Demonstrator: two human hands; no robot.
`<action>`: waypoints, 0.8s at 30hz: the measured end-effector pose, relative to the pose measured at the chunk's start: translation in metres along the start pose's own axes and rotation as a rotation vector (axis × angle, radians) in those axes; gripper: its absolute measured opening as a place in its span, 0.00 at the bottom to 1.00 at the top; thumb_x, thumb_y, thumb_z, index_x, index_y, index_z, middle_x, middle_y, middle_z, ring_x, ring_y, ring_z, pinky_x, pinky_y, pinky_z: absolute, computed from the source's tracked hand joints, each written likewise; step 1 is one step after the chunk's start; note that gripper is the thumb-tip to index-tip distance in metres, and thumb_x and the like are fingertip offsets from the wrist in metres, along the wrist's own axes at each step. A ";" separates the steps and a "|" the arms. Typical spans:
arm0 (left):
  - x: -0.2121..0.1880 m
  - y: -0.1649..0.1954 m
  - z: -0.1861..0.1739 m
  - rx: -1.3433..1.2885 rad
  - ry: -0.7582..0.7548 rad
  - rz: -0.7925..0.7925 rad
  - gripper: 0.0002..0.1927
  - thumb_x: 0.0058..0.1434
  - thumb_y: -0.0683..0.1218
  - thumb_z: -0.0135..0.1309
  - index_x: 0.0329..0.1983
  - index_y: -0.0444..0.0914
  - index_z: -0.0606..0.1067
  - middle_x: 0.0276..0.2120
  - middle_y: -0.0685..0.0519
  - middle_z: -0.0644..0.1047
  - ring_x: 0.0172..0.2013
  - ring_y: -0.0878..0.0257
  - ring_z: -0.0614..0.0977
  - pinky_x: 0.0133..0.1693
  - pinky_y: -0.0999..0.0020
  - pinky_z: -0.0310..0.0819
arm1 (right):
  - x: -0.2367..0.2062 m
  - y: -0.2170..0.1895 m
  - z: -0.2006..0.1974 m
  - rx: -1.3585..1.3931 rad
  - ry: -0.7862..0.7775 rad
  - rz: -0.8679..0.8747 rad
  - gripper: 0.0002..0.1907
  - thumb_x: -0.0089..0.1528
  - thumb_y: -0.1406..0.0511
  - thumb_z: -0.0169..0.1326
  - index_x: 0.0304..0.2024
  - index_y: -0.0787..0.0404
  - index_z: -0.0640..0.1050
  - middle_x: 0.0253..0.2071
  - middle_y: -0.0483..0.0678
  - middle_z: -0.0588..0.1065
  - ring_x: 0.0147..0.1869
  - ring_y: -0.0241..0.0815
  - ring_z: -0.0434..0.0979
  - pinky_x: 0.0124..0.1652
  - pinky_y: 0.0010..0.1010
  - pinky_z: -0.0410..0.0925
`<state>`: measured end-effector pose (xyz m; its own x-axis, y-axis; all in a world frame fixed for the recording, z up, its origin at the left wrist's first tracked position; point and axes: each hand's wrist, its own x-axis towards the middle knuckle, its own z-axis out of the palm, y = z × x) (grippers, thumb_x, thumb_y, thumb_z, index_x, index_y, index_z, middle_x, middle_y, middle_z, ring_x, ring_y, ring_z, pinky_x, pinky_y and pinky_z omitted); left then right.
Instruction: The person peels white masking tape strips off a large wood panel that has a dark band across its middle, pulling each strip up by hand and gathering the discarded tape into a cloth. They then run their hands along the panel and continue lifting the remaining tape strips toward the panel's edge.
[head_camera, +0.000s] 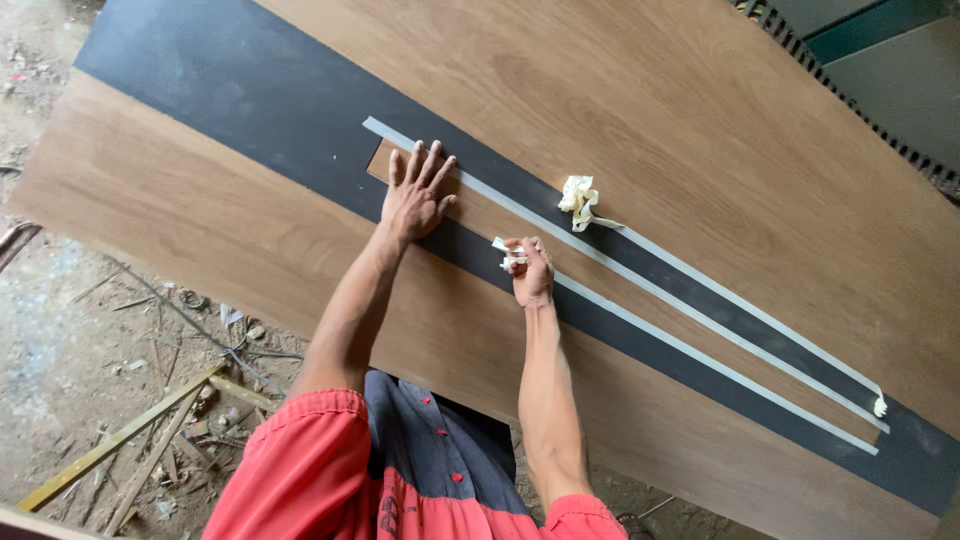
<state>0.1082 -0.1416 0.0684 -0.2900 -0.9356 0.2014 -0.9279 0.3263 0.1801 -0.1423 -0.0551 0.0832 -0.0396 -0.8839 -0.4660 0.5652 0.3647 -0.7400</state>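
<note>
Rough dirt floor littered with wood scraps (140, 440) surrounds the big wood-grain panel (650, 110) I'm working over, with its black band (250, 90) running diagonally. My left hand (413, 200) lies flat, fingers spread, pressing the end of a narrow wood strip (640, 310) edged with pale tape lines (700, 355). My right hand (530, 270) pinches a bit of crumpled tape backing (510, 255) just beside the strip. I'd judge it best to keep firm downward pressure and peel low, along the strip. Another crumpled wad (578, 198) sits nearby.
</note>
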 end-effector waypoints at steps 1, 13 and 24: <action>-0.014 0.007 0.001 -0.051 -0.064 -0.059 0.42 0.70 0.67 0.48 0.82 0.50 0.52 0.81 0.50 0.43 0.78 0.49 0.40 0.72 0.36 0.25 | 0.004 0.000 0.003 -0.035 0.007 -0.018 0.11 0.67 0.59 0.55 0.32 0.53 0.70 0.32 0.46 0.77 0.25 0.31 0.67 0.24 0.23 0.60; -0.146 0.110 0.005 -0.193 -0.304 -0.472 0.47 0.64 0.72 0.41 0.80 0.48 0.47 0.79 0.49 0.38 0.76 0.45 0.34 0.68 0.32 0.19 | 0.039 -0.025 0.053 -1.616 0.023 -0.225 0.23 0.50 0.48 0.71 0.22 0.59 0.80 0.24 0.52 0.78 0.30 0.56 0.80 0.32 0.47 0.71; -0.136 0.097 0.005 -0.233 -0.386 -0.614 0.52 0.58 0.77 0.45 0.80 0.57 0.43 0.80 0.57 0.36 0.77 0.52 0.33 0.69 0.35 0.16 | 0.062 -0.044 0.023 -1.226 -0.231 0.173 0.16 0.54 0.61 0.71 0.22 0.65 0.80 0.15 0.45 0.72 0.12 0.35 0.65 0.13 0.28 0.57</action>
<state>0.0563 0.0167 0.0534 0.1617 -0.9249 -0.3442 -0.8880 -0.2885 0.3581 -0.1507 -0.1326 0.0980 0.1731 -0.7826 -0.5980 -0.5917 0.4027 -0.6983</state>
